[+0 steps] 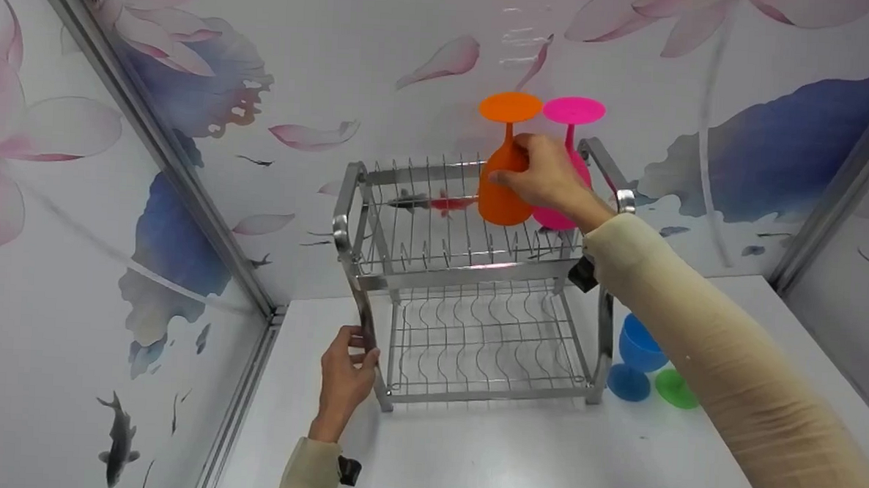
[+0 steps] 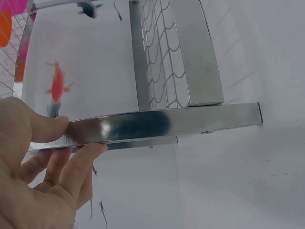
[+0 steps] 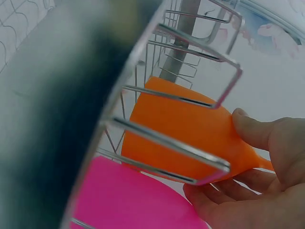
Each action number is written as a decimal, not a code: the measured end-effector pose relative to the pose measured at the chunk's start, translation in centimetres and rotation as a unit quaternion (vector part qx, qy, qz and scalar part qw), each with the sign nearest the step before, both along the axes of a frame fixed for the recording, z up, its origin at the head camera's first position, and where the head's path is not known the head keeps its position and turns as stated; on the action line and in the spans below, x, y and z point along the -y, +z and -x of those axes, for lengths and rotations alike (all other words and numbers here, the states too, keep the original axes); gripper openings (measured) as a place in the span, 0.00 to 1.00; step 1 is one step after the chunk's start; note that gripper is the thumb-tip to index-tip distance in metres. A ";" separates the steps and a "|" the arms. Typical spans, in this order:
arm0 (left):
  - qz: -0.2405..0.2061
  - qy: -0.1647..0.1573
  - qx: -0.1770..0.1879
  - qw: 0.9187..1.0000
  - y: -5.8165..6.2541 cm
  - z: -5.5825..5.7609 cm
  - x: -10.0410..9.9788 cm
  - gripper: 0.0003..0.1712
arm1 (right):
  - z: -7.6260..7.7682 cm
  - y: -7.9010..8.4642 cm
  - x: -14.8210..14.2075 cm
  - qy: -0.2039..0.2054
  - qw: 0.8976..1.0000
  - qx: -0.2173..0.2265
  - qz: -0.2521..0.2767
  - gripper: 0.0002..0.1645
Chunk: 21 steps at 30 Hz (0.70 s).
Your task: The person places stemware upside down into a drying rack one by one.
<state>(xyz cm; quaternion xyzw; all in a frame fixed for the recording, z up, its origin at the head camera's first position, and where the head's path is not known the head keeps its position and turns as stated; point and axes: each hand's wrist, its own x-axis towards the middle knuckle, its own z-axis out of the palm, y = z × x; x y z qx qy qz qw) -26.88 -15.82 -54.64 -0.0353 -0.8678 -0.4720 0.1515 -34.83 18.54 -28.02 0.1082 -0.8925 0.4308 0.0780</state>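
Partly behind the right hand (image 1: 547, 177), the orange goblet (image 1: 504, 203) is upside down in the upper tier of the metal rack (image 1: 470, 274), at its right end; thumb and fingers pinch its bowl near the stem, and whether its rim bears on the wires is hard to tell. Just beside it, the inverted pink goblet (image 1: 574, 111) is largely covered by hand and orange bowl, and the right wrist view cuts it off at the bottom, a blurred metal bar filling the left. The left hand (image 1: 346, 379) pinches the rack's left upright (image 2: 138, 125), some fingertips hidden behind the metal. On the desk (image 1: 484, 451), right of the rack, a blue goblet (image 1: 642, 348) stands near the right sleeve (image 1: 737, 374), which hides all but the round foot of something green (image 1: 676, 389).
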 end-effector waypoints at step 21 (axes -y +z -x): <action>-0.001 -0.005 -0.006 1.000 -0.1 0.0 0.1 0.20 | 0.6 -0.9 1.3 -0.015 0.999 0.034 0.000 0.27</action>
